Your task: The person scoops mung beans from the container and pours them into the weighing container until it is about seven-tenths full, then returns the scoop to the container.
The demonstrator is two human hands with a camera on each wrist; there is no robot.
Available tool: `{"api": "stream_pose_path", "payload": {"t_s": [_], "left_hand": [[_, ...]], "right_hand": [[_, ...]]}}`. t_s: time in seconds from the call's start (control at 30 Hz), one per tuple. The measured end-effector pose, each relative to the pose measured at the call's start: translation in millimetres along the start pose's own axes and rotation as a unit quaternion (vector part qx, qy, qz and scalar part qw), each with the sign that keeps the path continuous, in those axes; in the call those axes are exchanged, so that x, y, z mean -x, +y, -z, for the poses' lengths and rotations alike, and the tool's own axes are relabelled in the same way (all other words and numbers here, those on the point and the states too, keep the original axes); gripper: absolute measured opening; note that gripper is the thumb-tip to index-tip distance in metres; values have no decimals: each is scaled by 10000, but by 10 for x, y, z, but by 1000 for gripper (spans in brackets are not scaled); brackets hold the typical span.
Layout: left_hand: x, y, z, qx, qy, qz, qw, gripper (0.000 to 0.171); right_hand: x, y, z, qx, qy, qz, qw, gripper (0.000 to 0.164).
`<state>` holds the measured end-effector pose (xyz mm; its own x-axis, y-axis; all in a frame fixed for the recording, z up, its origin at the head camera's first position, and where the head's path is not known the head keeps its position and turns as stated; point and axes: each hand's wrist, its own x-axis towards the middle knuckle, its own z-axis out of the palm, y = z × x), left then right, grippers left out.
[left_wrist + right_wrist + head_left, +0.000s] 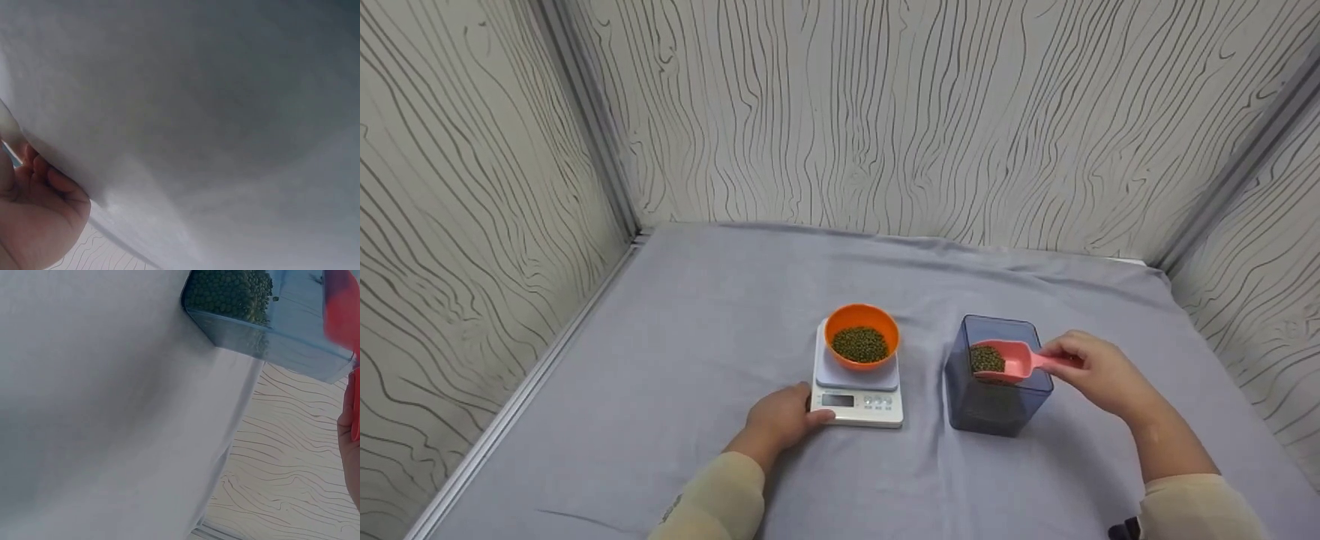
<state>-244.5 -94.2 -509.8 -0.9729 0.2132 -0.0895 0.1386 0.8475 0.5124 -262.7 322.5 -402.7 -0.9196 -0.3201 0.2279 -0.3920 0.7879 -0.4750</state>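
My left hand (784,416) holds the front left corner of a white digital kitchen scale (851,415), thumb on top and fingers along its side. An orange bowl (851,313) with small green beans (860,345) in it sits on the scale's plate. To the right, my right hand (1093,369) grips the handle of a pink scoop (1018,361). The scoop, with green beans in its front part, is at the mouth of a clear bluish square container (986,416). In the right wrist view, more green beans (225,292) lie at the container's bottom.
A grey-blue cloth (697,322) with some folds covers the table. Panels with a wavy wood-grain pattern (840,112) rise behind and on both sides. A small black object (1125,529) shows beside the right sleeve.
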Motion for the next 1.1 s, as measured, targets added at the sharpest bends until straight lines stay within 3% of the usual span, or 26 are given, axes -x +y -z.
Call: {"api": "stream_pose_path", "payload": {"t_s": [0.33,0.53,0.83,1.1], "left_hand": [[-4,-23,-13,-21,95,-128,9999,46],[9,-10,-6,16,92,-104,9999,48],[23,7,5,61,58,-56,9999,48],[5,-5,-10,63,58,-15,10000,48]], "right_hand": [[81,94,-31,-276,330,-85,9990,8],[130,146,-68,-568,377,-358,9970,13],[201,195,-141,-1380,367,-884,9858,27],[241,234,-202,-1684,436,-1077,9789,31]]}}
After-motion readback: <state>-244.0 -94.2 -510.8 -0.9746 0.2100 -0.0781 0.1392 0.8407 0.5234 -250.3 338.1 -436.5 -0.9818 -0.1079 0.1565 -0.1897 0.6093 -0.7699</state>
